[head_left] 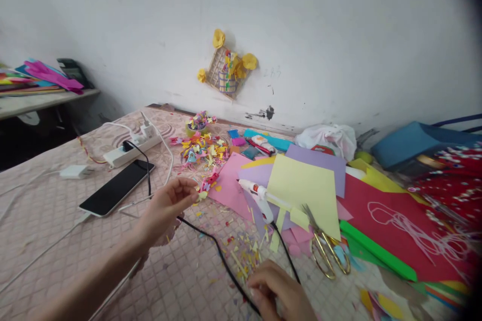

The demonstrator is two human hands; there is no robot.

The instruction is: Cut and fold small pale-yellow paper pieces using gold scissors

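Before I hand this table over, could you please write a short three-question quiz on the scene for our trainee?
1. True or false: the flat black-screened phone lies to the left of the white plastic glue gun with a black cord.
2. Which thing lies partly over the large pale-yellow paper sheet?
A) white plastic power strip
B) gold-handled metal scissors
C) crumpled white bag
3. Fill in the blank: the ____ hand is nearer to the small pink and yellow paper cluster.

Key:
1. True.
2. B; the blade tips rest over the sheet's lower edge.
3. Left; the left hand has its fingertips right beside the cluster.
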